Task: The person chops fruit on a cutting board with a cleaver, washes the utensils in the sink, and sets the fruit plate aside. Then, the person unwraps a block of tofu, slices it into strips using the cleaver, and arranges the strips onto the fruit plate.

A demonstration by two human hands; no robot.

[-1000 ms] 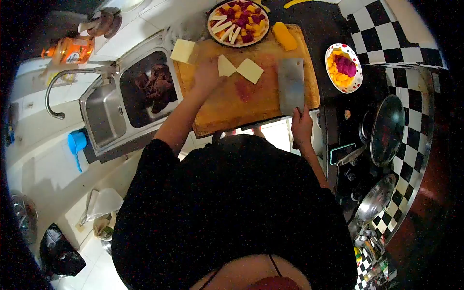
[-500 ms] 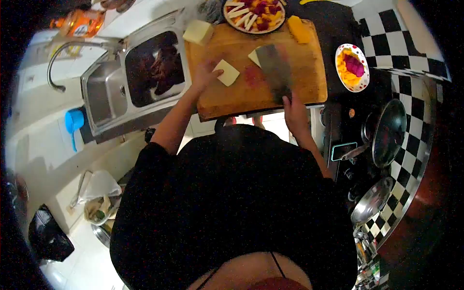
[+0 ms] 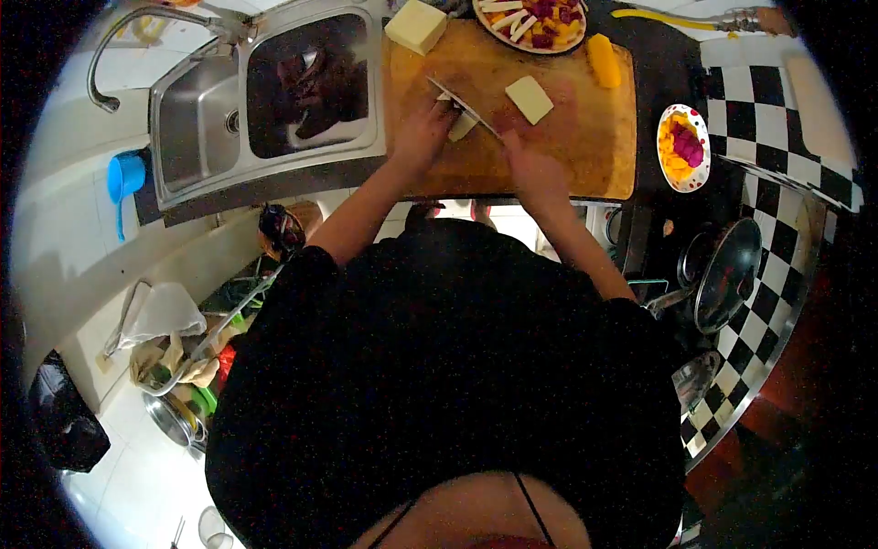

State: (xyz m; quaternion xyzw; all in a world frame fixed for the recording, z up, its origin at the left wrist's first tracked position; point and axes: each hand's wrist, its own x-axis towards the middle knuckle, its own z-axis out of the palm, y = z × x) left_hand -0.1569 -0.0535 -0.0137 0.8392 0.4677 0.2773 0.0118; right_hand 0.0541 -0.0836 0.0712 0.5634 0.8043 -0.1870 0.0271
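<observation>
My right hand [image 3: 535, 169] is closed around the handle of a kitchen knife [image 3: 480, 119]. Its blade stands nearly edge-on over a pale slice of what looks like cheese [image 3: 463, 126] on the wooden cutting board [image 3: 585, 156]. Fingers of my left hand [image 3: 421, 135] curl onto that slice beside the blade, partly hiding it. Another pale cheese slice [image 3: 529, 100] lies flat to the right of the knife. At the board's back left corner sits a pale cheese block [image 3: 416, 26], and at the back right an orange-yellow piece [image 3: 604, 61].
Behind the board is a round dish [image 3: 540, 48] of diced fruit and white strips. An oval plate [image 3: 700, 174] of yellow and magenta pieces stands at right, near a lidded pan [image 3: 729, 274]. A double sink [image 3: 197, 137] with dark contents adjoins the left side.
The knife has swung left, from blade lying flat to nearly edge-on, over a slice under my left hand. A pale slice now lies right of the knife. The view has shifted.
</observation>
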